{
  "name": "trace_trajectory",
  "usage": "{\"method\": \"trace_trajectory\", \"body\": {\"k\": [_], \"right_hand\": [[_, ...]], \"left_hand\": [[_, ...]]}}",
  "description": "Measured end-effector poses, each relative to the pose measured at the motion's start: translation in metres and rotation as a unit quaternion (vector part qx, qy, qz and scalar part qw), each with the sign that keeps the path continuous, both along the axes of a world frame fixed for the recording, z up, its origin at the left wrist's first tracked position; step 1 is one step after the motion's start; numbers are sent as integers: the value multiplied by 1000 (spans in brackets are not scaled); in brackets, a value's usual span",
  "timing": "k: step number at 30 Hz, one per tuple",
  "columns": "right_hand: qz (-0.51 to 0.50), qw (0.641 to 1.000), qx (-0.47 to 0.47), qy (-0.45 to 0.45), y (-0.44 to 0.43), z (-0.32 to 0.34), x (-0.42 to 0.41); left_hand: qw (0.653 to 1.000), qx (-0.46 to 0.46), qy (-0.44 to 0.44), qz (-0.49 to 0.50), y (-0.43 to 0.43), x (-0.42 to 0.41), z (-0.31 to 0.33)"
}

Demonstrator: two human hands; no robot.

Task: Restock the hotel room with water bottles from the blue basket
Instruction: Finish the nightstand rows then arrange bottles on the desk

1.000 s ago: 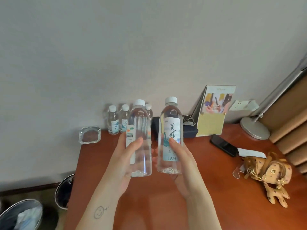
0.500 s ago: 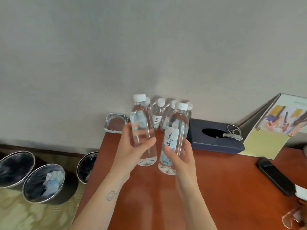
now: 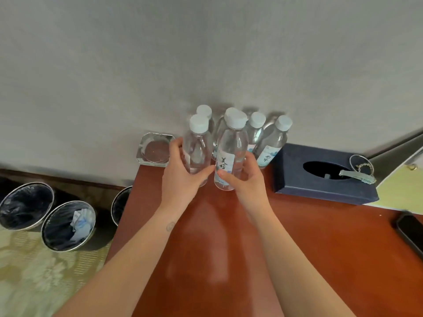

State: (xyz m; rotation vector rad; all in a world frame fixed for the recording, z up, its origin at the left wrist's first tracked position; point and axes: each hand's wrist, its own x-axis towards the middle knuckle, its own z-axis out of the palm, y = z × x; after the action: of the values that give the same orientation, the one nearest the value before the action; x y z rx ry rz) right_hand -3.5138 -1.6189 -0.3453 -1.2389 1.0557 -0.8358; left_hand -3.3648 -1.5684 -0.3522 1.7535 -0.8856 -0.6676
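My left hand (image 3: pixel 180 177) grips a clear water bottle (image 3: pixel 197 147) with a white cap, held upright near the back left corner of the red-brown desk (image 3: pixel 297 248). My right hand (image 3: pixel 245 181) grips a second clear bottle (image 3: pixel 231 154) with a white label and dark characters, right beside the first. Both bottles are low over the desk; I cannot tell if their bases touch it. Just behind them, several smaller bottles (image 3: pixel 270 143) stand in a row against the grey wall. The blue basket is out of view.
A glass ashtray (image 3: pixel 155 149) sits at the desk's back left corner, close to my left hand. A dark blue tissue box (image 3: pixel 320 179) lies to the right, with a phone (image 3: pixel 409 232) at the right edge. Three lined bins (image 3: pixel 68 225) stand on the floor at left.
Both hands have carried their bottles forward and down toward the row at the wall. The view has tilted down and shifted left, so the bins show more.
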Motion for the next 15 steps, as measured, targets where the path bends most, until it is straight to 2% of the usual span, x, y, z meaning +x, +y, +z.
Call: {"method": "trace_trajectory", "body": {"k": [4, 10, 15], "right_hand": [[7, 1000, -10, 15, -10, -24, 1], [2, 999, 9, 39, -17, -43, 2], [8, 997, 15, 77, -20, -51, 0]], "left_hand": [[995, 27, -85, 50, -7, -4, -21], [990, 33, -79, 114, -12, -12, -43], [992, 24, -73, 96, -11, -15, -45]]}}
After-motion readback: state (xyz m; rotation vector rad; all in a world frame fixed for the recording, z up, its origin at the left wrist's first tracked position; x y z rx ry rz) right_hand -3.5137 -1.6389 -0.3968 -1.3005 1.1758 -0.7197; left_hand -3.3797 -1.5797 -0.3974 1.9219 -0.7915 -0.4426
